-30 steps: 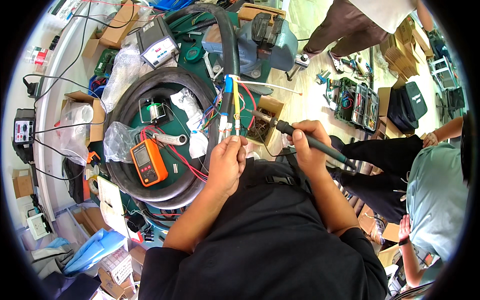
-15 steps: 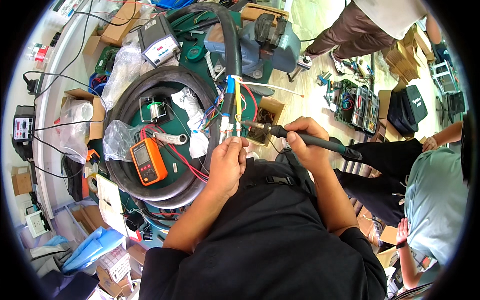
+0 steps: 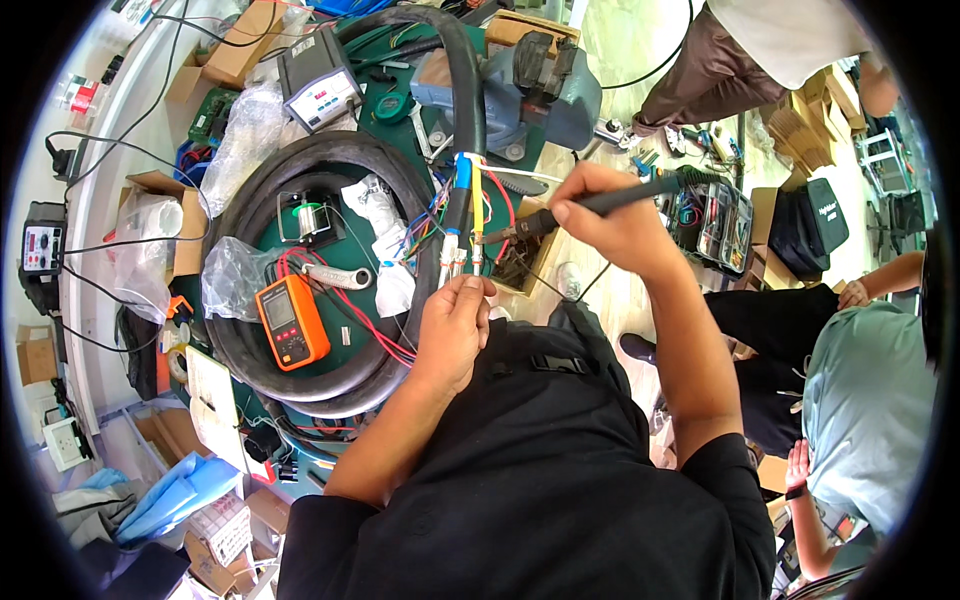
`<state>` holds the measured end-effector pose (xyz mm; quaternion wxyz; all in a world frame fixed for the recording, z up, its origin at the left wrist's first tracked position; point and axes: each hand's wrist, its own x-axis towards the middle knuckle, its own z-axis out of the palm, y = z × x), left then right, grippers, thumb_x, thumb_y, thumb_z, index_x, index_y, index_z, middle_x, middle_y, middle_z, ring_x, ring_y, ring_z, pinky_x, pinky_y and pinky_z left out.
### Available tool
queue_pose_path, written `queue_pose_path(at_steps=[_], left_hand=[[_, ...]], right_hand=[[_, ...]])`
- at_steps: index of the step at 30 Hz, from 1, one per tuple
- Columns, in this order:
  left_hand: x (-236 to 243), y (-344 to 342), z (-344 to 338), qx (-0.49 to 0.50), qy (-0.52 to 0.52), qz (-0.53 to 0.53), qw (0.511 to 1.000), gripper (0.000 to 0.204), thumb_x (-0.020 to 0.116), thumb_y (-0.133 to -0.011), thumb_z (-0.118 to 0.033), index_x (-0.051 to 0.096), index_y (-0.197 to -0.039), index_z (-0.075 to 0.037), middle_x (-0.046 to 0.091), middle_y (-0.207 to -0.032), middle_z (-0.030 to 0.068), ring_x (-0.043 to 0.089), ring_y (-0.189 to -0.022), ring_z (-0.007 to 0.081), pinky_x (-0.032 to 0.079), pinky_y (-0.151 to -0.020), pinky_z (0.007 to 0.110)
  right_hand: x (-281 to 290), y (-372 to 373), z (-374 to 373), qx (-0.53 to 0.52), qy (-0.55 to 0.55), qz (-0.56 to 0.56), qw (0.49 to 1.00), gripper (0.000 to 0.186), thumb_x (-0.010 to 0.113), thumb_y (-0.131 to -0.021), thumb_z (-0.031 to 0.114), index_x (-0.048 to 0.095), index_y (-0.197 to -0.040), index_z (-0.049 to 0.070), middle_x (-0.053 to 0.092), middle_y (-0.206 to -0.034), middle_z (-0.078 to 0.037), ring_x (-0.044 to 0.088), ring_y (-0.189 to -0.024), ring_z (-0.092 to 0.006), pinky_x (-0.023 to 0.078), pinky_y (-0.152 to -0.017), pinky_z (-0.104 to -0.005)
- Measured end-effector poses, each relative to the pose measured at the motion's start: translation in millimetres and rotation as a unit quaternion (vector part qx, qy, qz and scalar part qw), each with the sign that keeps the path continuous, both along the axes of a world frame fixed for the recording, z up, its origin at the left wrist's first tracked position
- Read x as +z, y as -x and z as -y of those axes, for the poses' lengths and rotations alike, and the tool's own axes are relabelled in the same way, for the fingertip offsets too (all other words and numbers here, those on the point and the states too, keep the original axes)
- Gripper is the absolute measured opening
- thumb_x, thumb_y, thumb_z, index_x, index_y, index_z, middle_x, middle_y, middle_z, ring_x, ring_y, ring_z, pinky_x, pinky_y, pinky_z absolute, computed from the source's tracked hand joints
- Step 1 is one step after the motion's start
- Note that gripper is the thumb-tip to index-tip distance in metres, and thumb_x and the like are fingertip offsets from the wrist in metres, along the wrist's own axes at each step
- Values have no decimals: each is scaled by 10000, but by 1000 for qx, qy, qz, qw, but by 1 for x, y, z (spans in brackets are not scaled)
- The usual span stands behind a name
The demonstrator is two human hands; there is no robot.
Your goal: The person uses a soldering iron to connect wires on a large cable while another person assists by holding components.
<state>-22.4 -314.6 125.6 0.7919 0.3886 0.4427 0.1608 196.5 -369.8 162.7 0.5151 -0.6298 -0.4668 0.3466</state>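
My left hand (image 3: pixel 450 335) pinches white-sleeved leads (image 3: pixel 452 250) at the end of a thick black cable (image 3: pixel 465 100), which has blue tape and a yellow sleeve (image 3: pixel 478 205). My right hand (image 3: pixel 600 220) grips a soldering iron (image 3: pixel 640 192) from above, its metal tip at the yellow-sleeved lead, just beyond my left fingertips; whether they touch is unclear. Loose coloured wires (image 3: pixel 425 215) fan out beside the cable. An orange meter (image 3: pixel 293 325) with red leads lies left of my left hand, inside the cable's large coil (image 3: pixel 250 200).
A blue-grey vise (image 3: pixel 565 105) stands behind the cable. A dark box-shaped device (image 3: pixel 320 85), bubble wrap (image 3: pixel 240 145) and a wrench (image 3: pixel 420 130) lie on the green bench. An open toolbox (image 3: pixel 715 225) is on the floor. Two co-workers (image 3: pixel 860 400) (image 3: pixel 720 60) stand at the right.
My right hand and forearm have risen, tilting the iron so its handle points up and right. The nearby co-worker's legs have shifted. My left hand is almost unchanged.
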Motion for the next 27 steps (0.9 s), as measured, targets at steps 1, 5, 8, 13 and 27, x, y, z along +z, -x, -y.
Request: queue_pose_path(at_steps=[1, 5, 8, 13, 27], left_hand=[[0, 0, 0, 2, -4, 0, 1000, 212, 457, -978, -222, 538, -891, -47, 449, -607, -21, 369, -402, 55, 251, -333, 193], [-3, 2, 1, 6, -12, 2, 1000, 215, 457, -978, -227, 539, -893, -47, 447, -603, -24, 364, -400, 50, 245, -343, 191], [-3, 2, -1, 6, -12, -1, 1000, 220, 453, -977, -229, 542, -887, -49, 442, -598, -27, 359, -400, 47, 245, -351, 190], [-2, 3, 1, 3, -14, -19, 1000, 243, 460, -973, -214, 572, -871, -25, 438, -606, -34, 368, -477, 45, 295, -418, 198], [-10, 8, 2, -47, -208, -176, 961, 453, 437, -983, -368, 621, -853, 25, 576, -630, 65, 525, -599, 130, 418, -589, 290]], right_hand=[[3, -3, -8, 14, -3, 23, 1000, 145, 652, -808, 144, 590, -784, 15, 522, -635, 34, 447, -607, -38, 360, -525, -229], [16, -3, -30, 37, 41, 18, 998, 177, 641, -810, 162, 574, -750, 9, 470, -607, 37, 405, -594, -39, 317, -519, -224], [20, -10, -46, 66, 59, 36, 995, 219, 645, -811, 213, 565, -754, 17, 477, -577, 32, 421, -559, -45, 324, -501, -227], [19, -18, -58, 91, 96, -40, 990, 247, 652, -813, 257, 559, -767, 33, 491, -542, 13, 429, -487, -61, 322, -460, -228], [-11, -26, -69, 91, 109, -138, 980, 228, 634, -859, 209, 520, -736, 54, 473, -514, 1, 402, -422, -68, 262, -397, -224]])
